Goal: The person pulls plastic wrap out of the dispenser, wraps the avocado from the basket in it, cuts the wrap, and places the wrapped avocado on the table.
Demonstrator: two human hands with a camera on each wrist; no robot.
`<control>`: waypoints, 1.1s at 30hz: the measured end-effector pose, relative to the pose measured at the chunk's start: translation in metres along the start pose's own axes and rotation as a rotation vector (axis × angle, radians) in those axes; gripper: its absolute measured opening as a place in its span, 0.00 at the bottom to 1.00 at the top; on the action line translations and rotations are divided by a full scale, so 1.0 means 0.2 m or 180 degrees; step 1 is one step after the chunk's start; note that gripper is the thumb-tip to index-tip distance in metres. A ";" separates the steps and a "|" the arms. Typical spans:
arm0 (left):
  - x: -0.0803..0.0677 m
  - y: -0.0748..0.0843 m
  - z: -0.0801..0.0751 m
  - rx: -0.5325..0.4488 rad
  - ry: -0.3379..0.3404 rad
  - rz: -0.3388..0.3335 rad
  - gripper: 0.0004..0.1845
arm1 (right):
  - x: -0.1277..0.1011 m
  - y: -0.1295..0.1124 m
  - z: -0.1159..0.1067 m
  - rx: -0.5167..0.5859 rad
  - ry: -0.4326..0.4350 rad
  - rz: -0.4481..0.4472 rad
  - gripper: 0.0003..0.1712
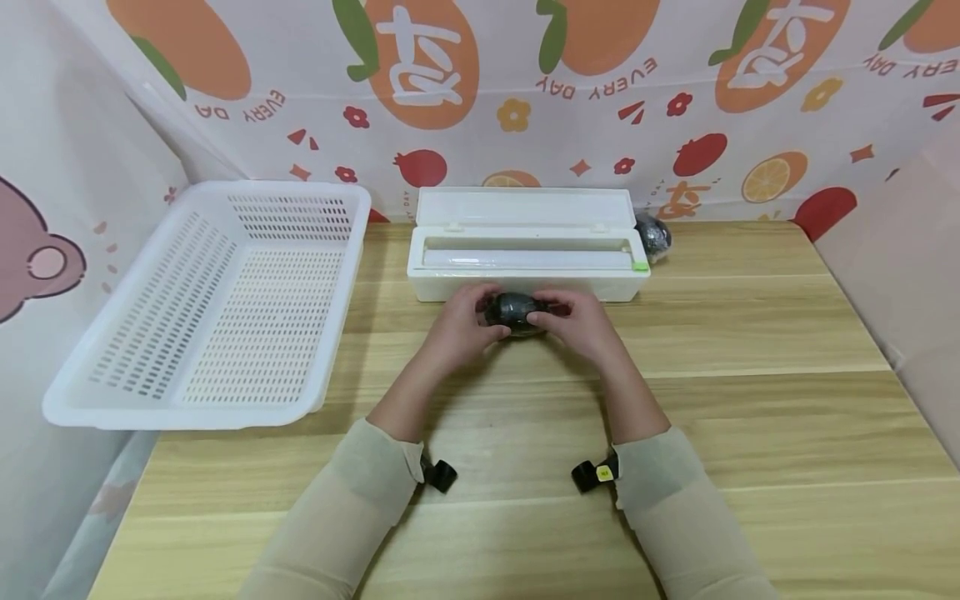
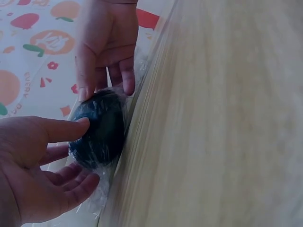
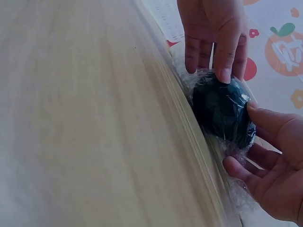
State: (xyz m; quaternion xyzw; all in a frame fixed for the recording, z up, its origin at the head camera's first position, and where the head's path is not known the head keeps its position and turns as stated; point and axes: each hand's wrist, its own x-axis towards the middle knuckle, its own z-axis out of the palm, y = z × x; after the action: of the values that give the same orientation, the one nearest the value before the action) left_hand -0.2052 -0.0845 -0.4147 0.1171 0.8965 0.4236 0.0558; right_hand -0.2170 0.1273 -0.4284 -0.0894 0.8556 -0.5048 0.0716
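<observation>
A dark green-black oval object [image 1: 514,312], about palm-sized, sits on the table just in front of a white film box. Clear cling film [image 3: 241,193] wraps it, with loose crinkled ends sticking out at both sides. My left hand [image 1: 467,325] holds its left end between thumb and fingers. From the other side my right hand [image 1: 576,323] grips the right end, thumb on top. In the left wrist view the left thumb lies against the dark object [image 2: 102,127], and the fingers curl under the film.
The long white cling film box [image 1: 525,287] stands lid up at the back, a roll [image 1: 525,258] inside. Behind its right end lies another film-wrapped dark object [image 1: 654,236]. A white perforated basket [image 1: 318,333] occupies the left. A fruit-printed cloth [image 1: 570,142] hangs behind.
</observation>
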 end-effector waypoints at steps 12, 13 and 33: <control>0.00 -0.01 -0.01 0.0053 -0.0040 0.0070 0.31 | 0.00 0.02 -0.01 0.0024 0.0014 0.0106 0.22; 0.00 -0.01 -0.01 0.0039 -0.0052 0.0054 0.31 | 0.00 0.02 -0.01 0.0027 0.0012 0.0112 0.22; 0.00 -0.02 0.00 -0.0047 -0.0036 -0.0053 0.30 | 0.01 0.04 0.01 0.0264 0.0217 0.0117 0.17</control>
State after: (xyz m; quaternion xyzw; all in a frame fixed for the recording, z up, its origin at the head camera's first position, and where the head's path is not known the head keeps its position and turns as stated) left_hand -0.2066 -0.0858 -0.4182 0.1116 0.8939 0.4291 0.0653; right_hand -0.2192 0.1282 -0.4367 -0.0534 0.8374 -0.5411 0.0553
